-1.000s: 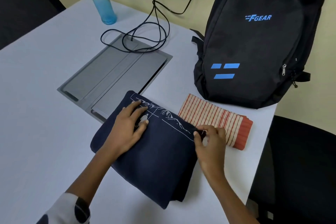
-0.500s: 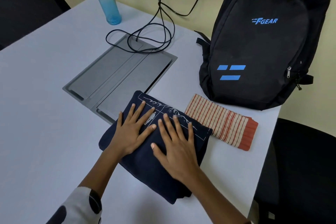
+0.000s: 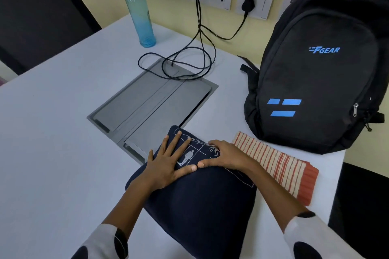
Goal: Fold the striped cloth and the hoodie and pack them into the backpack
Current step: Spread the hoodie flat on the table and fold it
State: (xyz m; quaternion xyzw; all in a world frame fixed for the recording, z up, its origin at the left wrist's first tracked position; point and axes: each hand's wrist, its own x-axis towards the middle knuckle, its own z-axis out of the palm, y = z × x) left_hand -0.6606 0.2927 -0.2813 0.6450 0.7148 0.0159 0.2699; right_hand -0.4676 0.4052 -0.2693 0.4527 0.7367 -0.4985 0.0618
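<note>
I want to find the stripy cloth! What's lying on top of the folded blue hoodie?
Only the left hand and right hand press on the hoodie. The striped cloth lies beside it. What's underneath is hidden.

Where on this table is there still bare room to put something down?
The widest bare stretch of the table is left of the grey hatch and hoodie, below the blue bottle. The right side is crowded: the striped cloth and backpack fill it. Cables clutter the back, and both hands press the hoodie.
</note>
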